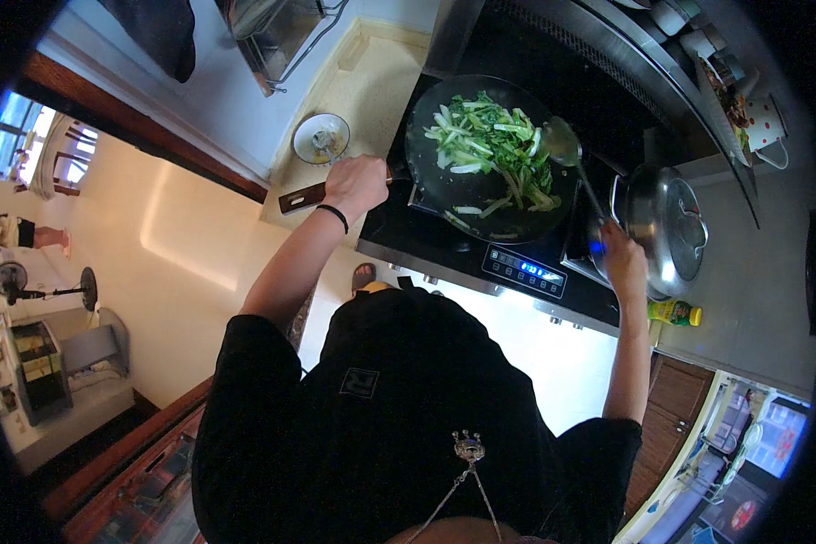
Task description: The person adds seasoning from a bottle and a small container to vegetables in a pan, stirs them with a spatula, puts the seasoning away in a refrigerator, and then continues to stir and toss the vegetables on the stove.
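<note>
A dark frying pan (442, 183) sits on the black stove, its brown handle reaching to the left. My left hand (357, 182) is closed around that handle. Chopped leafy greens (483, 136) with pale stems lie in the pan, heaped toward its far side, with a few loose stems near the close rim. In my right hand (622, 255) is the handle of a metal ladle (563, 143), whose bowl is at the right side of the pan, beside the greens. Whether the ladle's bowl touches the pan is not clear.
A white bowl (306, 139) with a utensil in it stands on the counter left of the stove. Right of the pan is a lidded steel pot (663, 231). A yellow-capped bottle (676, 313) lies near it. The stove's lit control panel (523, 270) faces me. Another person (24, 231) is far left.
</note>
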Action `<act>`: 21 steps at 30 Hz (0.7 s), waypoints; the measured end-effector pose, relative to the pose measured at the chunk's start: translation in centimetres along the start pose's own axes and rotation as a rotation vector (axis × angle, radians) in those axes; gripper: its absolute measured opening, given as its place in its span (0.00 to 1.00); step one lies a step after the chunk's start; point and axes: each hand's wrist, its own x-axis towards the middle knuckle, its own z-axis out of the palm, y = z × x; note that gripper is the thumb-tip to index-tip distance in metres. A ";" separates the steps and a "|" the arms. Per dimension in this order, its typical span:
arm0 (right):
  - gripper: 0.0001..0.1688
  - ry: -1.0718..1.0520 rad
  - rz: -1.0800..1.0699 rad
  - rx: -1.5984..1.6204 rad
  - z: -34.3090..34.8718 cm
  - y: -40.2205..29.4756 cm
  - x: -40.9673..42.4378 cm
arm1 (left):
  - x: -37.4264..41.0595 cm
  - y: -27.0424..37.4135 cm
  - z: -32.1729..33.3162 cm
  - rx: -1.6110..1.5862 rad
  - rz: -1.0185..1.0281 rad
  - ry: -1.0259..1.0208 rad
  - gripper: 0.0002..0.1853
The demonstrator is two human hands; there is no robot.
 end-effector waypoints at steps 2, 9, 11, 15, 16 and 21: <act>0.19 -0.240 0.196 0.371 1.2 -1.7 2.7 | 0.0 -0.2 0.2 0.000 -0.008 0.007 0.11; 0.21 -0.594 0.485 0.957 0.5 -10.0 4.8 | -0.1 -0.2 -0.2 -0.029 -0.039 -0.012 0.10; 0.21 -0.554 0.406 0.719 -1.0 -11.3 3.7 | -0.2 -0.3 0.2 -0.028 -0.031 -0.010 0.10; 0.21 -0.137 -0.209 0.050 -2.0 -10.7 -0.3 | -0.1 -0.3 0.3 -0.019 -0.024 -0.016 0.10; 0.22 -0.196 -0.161 -0.033 -4.0 -12.4 -0.7 | -0.2 -0.3 0.2 -0.022 -0.035 -0.024 0.10; 0.21 -0.016 -0.347 -0.223 -7.1 -11.3 -2.2 | -0.2 -0.3 0.0 -0.019 -0.044 -0.032 0.10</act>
